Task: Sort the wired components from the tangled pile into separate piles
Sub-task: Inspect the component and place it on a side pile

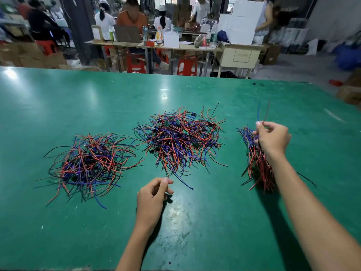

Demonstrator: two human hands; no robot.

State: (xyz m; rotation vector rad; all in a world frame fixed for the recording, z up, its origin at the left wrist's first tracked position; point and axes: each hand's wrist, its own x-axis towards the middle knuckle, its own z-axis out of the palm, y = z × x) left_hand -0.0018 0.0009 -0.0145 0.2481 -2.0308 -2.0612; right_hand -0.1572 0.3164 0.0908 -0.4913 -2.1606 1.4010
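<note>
Three heaps of red, blue and black wired components lie on the green table (78,106). The tangled middle pile (181,137) holds small green boards among its wires. A looser left pile (88,163) sits apart from it. At the right lies a neater bundle (256,165) with its wires running lengthwise. My right hand (273,137) hovers over the top of that bundle and pinches a wired component (263,112) whose blue and dark leads stick up. My left hand (154,194) rests below the middle pile, fingers curled, fingertips pinched at a wire end at the pile's lower edge.
Beyond the table's far edge, several people sit or stand at cluttered workbenches (175,45) with red stools (187,65) and cardboard boxes (39,57). The table's right edge runs diagonally near my right arm.
</note>
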